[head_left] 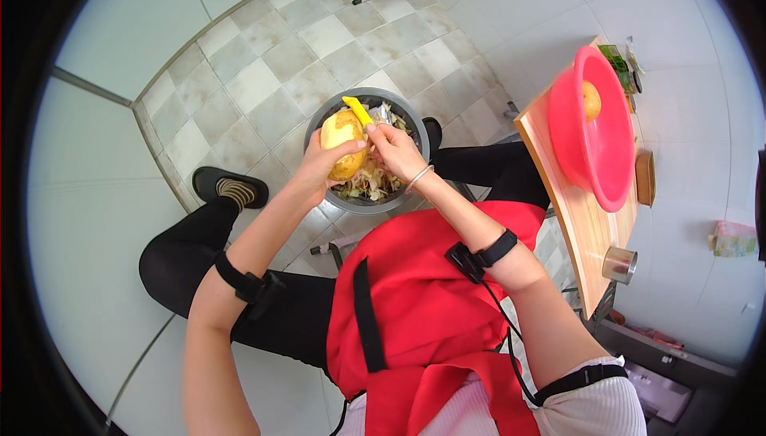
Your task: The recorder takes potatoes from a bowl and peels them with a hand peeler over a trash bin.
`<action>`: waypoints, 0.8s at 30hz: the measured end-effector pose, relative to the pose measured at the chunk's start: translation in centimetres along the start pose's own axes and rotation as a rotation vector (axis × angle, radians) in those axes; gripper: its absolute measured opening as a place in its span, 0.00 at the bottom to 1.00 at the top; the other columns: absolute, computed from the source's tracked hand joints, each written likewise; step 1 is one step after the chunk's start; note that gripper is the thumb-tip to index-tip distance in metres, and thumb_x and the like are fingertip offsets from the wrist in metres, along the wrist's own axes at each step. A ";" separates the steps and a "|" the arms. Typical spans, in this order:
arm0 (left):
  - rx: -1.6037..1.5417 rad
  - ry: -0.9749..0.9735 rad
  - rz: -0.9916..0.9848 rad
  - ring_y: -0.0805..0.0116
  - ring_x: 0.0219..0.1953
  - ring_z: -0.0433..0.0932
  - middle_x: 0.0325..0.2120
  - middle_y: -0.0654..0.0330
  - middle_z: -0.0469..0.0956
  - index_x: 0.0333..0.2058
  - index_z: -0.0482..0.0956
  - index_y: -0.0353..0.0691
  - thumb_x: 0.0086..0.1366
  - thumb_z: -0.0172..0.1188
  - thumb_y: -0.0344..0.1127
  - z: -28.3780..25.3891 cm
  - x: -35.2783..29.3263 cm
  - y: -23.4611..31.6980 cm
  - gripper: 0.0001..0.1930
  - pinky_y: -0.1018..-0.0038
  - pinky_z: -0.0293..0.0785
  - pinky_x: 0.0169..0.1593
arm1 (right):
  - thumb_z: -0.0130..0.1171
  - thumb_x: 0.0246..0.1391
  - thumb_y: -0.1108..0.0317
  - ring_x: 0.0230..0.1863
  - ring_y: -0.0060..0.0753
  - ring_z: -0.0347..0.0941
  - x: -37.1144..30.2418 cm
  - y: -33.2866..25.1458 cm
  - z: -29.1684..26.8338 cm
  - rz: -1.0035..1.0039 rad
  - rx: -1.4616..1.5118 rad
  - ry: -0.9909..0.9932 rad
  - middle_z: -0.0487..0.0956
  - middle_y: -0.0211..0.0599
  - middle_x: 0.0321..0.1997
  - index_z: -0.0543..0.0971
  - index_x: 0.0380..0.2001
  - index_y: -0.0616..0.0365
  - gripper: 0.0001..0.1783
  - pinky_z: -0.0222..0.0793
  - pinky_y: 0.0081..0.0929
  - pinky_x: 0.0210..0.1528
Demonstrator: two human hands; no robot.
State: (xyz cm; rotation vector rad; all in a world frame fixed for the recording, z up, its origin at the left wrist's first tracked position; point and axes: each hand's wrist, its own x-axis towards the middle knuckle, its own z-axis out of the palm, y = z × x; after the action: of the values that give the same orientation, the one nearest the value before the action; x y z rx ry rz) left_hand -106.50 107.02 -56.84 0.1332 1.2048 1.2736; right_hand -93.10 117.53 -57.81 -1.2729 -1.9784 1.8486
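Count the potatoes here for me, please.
2: a partly peeled potato in the left hand, above the grey bin, and a second potato in the pink bowl. The bowl's near wall could hide more.

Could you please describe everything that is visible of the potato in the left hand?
The potato is large and oval, its long axis roughly up and down in the picture. Its upper left is peeled to pale yellow flesh; darker, brownish-yellow skin shows at right and below. The left hand grips it, thumb across the front, above a gray bin. A yellow peeler in the right hand is at its upper right; contact is unclear.
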 end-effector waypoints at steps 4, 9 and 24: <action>0.110 0.354 0.383 0.63 0.50 0.68 0.47 0.55 0.66 0.54 0.55 0.40 0.41 0.70 0.37 -1.1 3.0 -3.6 0.42 0.69 0.68 0.49 | 0.47 0.58 0.49 0.23 0.25 0.71 -0.4 0.6 0.9 -0.041 -0.160 0.013 0.75 0.35 0.19 0.77 0.26 0.61 0.24 0.66 0.24 0.30; 0.474 0.655 0.485 0.56 0.46 0.73 0.44 0.50 0.71 0.53 0.57 0.40 0.37 0.71 0.40 -1.4 2.7 -3.8 0.44 0.67 0.69 0.47 | 0.46 0.60 0.52 0.11 0.11 0.48 -1.2 1.5 0.6 -0.078 -0.010 -0.056 0.56 0.17 0.11 0.70 0.24 0.57 0.20 0.43 0.15 0.12; 0.181 0.521 0.375 0.66 0.43 0.73 0.44 0.55 0.69 0.53 0.58 0.36 0.40 0.72 0.39 2.3 -6.1 -5.6 0.42 0.72 0.73 0.43 | 0.46 0.57 0.48 0.19 0.29 0.68 -5.4 2.6 -2.6 -0.241 -0.069 0.044 0.71 0.37 0.14 0.77 0.22 0.60 0.26 0.61 0.28 0.24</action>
State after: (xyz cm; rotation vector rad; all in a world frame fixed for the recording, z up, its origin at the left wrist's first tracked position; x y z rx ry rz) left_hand -100.03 101.38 -55.85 0.1705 1.8063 1.5797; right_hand -86.84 115.68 -57.18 -1.0292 -2.0842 1.6394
